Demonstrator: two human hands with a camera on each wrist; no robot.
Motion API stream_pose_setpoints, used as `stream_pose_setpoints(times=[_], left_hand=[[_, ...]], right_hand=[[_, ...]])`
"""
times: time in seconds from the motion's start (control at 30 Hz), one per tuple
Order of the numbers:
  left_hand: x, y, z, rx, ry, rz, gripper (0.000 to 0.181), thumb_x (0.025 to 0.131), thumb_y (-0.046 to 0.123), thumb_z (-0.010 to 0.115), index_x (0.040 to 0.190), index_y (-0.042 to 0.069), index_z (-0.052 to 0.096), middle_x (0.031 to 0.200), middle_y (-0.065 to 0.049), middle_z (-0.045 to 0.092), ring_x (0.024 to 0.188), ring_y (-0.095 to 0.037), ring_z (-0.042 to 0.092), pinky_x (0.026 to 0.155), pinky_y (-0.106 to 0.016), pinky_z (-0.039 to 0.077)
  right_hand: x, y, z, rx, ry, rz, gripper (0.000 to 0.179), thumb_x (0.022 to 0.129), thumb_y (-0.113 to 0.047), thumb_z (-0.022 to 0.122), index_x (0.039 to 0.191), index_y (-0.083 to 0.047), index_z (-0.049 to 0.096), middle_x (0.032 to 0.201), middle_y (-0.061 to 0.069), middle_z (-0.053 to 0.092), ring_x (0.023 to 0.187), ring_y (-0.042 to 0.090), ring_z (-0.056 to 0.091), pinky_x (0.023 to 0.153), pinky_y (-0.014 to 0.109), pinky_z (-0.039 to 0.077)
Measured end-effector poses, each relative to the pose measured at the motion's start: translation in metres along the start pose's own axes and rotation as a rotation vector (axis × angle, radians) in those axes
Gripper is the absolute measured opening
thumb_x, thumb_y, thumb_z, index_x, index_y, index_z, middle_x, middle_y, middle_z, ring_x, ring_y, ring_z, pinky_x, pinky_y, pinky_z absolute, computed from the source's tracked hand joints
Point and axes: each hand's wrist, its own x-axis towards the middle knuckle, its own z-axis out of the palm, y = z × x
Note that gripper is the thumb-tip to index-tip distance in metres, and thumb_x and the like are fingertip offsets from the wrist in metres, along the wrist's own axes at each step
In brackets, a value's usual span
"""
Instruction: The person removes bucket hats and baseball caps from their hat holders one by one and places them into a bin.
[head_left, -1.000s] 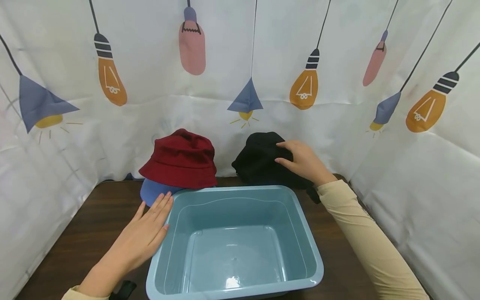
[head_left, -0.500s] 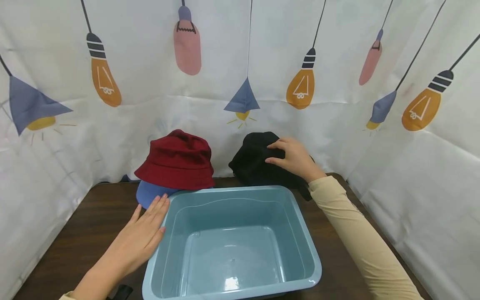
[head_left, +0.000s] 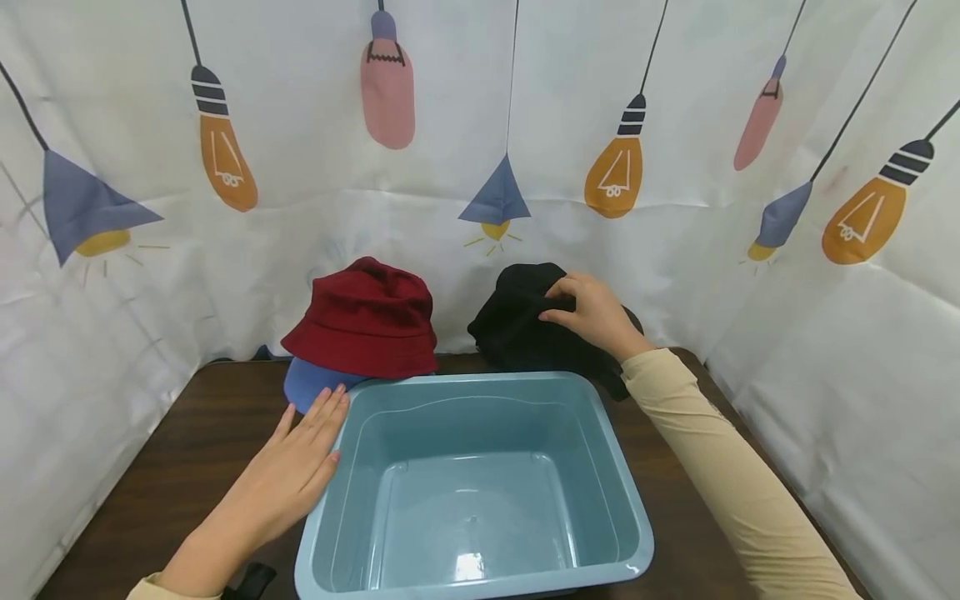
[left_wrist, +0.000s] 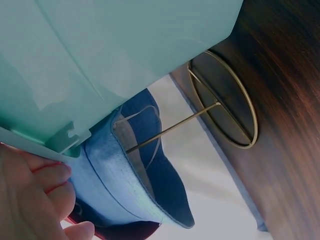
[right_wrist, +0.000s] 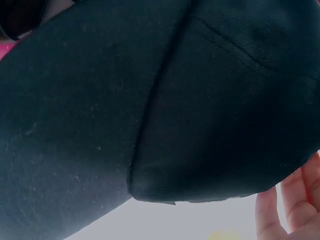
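Note:
My right hand (head_left: 592,317) is at the crown of a black bucket hat (head_left: 517,321), its thumb and curved fingers gripping the fabric from above. In the right wrist view the hat's dark cloth fills most of the picture, with fingers (right_wrist: 270,215) at its lower right edge. My left hand (head_left: 281,479) lies with straight fingers along the left rim of a light blue plastic basin (head_left: 480,417). Just beyond those fingertips a blue hat (head_left: 315,385) shows under a red bucket hat (head_left: 367,325). From the left wrist, the blue hat is seen close to the basin's outer wall.
A thin gold wire stand with a ring base (left_wrist: 252,115) rises from the dark wooden table (head_left: 187,442) into the blue hat. White cloth (head_left: 420,225) printed with lamps hangs behind the hats and along both sides.
My right hand has shifted a little left over the black hat's crown, and thumb and fingers have drawn closer. More brim shows behind the hand. The left hand stays on the rim.

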Motion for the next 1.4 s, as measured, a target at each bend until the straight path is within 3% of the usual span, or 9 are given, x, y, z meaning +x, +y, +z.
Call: stream_pose_setpoints(times=[0.23,0.5,0.73,1.07,1.27,1.4], left_hand=[[0.002,0.002,-0.002,-0.003,-0.01,-0.005,0.057,0.096,0.022,0.045,0.144,-0.006,0.031,0.15,-0.019,0.028,0.142,-0.029,0.015,0.114,-0.042,-0.004],[0.004,0.005,-0.003,-0.023,-0.066,-0.04,0.058,0.096,0.023,0.046,0.143,-0.007,0.031,0.151,-0.02,0.027,0.141,-0.033,0.017,0.114,-0.048,0.002],[0.004,0.004,-0.005,-0.014,-0.064,-0.035,0.058,0.096,0.022,0.046,0.143,-0.007,0.031,0.151,-0.02,0.027,0.141,-0.033,0.018,0.114,-0.047,0.002],[0.003,0.004,-0.006,-0.016,-0.075,-0.051,0.058,0.095,0.022,0.046,0.143,-0.007,0.031,0.151,-0.019,0.027,0.141,-0.033,0.018,0.113,-0.051,0.007],[0.002,0.004,-0.006,-0.015,-0.068,-0.047,0.057,0.096,0.022,0.046,0.143,-0.007,0.031,0.151,-0.019,0.027,0.141,-0.032,0.018,0.113,-0.049,0.005],[0.002,0.003,-0.006,-0.015,-0.059,-0.039,0.058,0.095,0.022,0.046,0.143,-0.007,0.031,0.151,-0.02,0.027,0.141,-0.032,0.018,0.113,-0.049,0.004]], right_hand=[[0.001,0.005,-0.002,0.076,0.013,0.013,0.02,0.08,-0.013,0.075,0.096,-0.002,0.069,0.092,0.01,0.061,0.086,0.024,0.056,0.078,0.039,0.046],[0.0,0.009,-0.001,0.139,0.086,0.055,0.014,0.078,-0.007,0.075,0.089,-0.001,0.068,0.088,0.011,0.063,0.08,0.024,0.057,0.074,0.037,0.047],[-0.002,0.012,-0.005,0.197,0.153,0.095,0.014,0.077,-0.002,0.075,0.085,0.001,0.064,0.085,0.014,0.063,0.076,0.025,0.058,0.07,0.034,0.047],[-0.003,0.014,-0.005,0.213,0.157,0.074,0.013,0.079,-0.002,0.074,0.088,0.001,0.065,0.087,0.014,0.063,0.078,0.025,0.062,0.072,0.033,0.05],[-0.003,0.014,-0.004,0.192,0.196,0.066,0.012,0.079,-0.002,0.073,0.087,0.001,0.066,0.086,0.013,0.064,0.074,0.022,0.057,0.067,0.025,0.046],[-0.004,0.011,-0.009,0.183,0.238,0.063,0.011,0.079,-0.001,0.073,0.087,0.002,0.066,0.087,0.014,0.065,0.078,0.024,0.059,0.07,0.028,0.047]])
